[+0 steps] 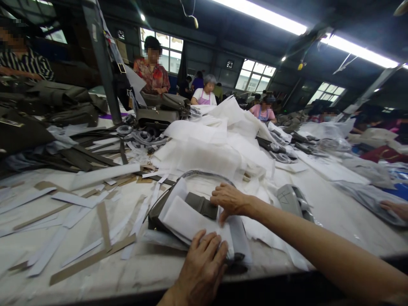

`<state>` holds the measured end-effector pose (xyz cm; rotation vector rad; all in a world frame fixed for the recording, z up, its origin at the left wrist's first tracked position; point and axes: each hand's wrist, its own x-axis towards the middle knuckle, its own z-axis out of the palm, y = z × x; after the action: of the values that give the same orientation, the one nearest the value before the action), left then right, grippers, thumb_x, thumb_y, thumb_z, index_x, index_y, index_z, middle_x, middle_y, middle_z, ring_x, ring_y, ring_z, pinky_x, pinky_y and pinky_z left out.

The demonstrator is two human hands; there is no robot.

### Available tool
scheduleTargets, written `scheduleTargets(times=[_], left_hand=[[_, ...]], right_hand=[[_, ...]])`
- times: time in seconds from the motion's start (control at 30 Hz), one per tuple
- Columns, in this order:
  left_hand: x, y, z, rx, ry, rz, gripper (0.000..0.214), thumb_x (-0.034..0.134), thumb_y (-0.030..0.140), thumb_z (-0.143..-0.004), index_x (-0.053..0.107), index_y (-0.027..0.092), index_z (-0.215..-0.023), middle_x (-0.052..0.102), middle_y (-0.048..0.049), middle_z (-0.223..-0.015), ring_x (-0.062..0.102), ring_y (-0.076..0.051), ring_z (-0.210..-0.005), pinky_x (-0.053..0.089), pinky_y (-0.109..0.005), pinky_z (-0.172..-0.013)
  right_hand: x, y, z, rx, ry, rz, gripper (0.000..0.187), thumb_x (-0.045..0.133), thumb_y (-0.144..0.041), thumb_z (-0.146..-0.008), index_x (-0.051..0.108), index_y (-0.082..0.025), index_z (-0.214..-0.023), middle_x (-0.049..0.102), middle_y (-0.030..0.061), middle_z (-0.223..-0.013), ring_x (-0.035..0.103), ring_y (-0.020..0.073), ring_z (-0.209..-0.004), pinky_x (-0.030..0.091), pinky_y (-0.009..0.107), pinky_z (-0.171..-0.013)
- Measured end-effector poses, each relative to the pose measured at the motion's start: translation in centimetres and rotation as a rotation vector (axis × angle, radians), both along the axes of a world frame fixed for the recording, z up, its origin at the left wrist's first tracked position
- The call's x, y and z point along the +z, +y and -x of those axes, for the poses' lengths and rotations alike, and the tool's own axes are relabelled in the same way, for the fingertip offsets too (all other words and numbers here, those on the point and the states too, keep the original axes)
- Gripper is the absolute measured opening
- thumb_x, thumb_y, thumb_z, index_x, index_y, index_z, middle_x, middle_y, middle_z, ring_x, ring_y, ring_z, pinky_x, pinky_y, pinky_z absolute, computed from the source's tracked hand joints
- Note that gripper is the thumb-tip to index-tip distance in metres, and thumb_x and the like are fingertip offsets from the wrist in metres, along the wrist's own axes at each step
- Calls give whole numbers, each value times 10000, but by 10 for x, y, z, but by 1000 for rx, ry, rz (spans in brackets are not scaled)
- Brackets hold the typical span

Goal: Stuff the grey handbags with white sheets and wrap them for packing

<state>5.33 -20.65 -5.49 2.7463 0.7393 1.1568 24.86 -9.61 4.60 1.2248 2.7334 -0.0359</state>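
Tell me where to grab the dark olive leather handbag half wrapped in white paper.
Probably take the curved strap arching over the far edge of the dark olive handbag, from above: it stands clear, while the white paper, the left hand and the right hand cover its body.

Bare left hand [200, 265], bare right hand [228, 199], long bare right forearm [306, 238], short plain nails

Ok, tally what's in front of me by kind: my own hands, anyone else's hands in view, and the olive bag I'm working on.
Own hands: 2, left hand and right hand, both on the white sheet over the bag
Another person's hand: 1, at the right edge
Olive bag: 1, under the own hands
Total: 4
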Motion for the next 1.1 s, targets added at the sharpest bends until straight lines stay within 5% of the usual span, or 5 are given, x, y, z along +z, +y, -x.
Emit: scheduleTargets(times=[0.43, 0.63, 0.77, 0.87, 1.1], left_hand=[[-15, 3, -4, 7, -79, -54, 361, 586, 296, -896, 580, 185, -1240, 674, -52, -1160, 579, -222, -1112, 342, -417, -1078], [-8, 2, -2, -49, -69, -6, 365, 510, 251, -905, 558, 137, -1249, 678, -115, -1120, 598, -254, -1095, 447, -456, -1028], [22, 17, 25, -80, 9, -4, 290, 415, 129, -927, 612, 128, -1140, 676, -131, -1110, 597, -218, -1137, 475, -376, -1022], [50, 50, 66, 124, 129, 5, 213, 486, 182, -944, 656, 174, -1071, 672, -97, -1167, 550, -262, -1228, 386, -505, -1106], [47, 79, 98, 183, 27, 195, 225, 505, 268, -974, 708, 228, -1062, 715, -39, -1150, 633, -199, -1135, 472, -414, -1065]], right_hand=[[-22, -60, -8, -385, 366, -155, 53, 745, -212, -820, 741, -217, -767, 733, 17, -798, 666, 213, -830, 462, 354, -830], [-37, -97, 38, -483, 841, -149, 309, 483, -371, -981, 688, -239, -1171, 717, 62, -1181, 661, 222, -1099, 529, 368, -957], [-79, -110, 52, -467, 735, -119, 435, 354, -400, -1023, 615, -198, -1306, 635, 94, -1328, 605, 245, -1219, 495, 449, -1047], [-94, -110, 53, -395, 634, -210, 453, 433, -417, -997, 570, -179, -1357, 579, 119, -1391, 572, 274, -1257, 478, 483, -1065], [-64, -101, 43, -361, 447, -164, 505, 547, -403, -943, 544, -152, -1381, 538, 160, -1424, 520, 319, -1305, 427, 542, -1091]])
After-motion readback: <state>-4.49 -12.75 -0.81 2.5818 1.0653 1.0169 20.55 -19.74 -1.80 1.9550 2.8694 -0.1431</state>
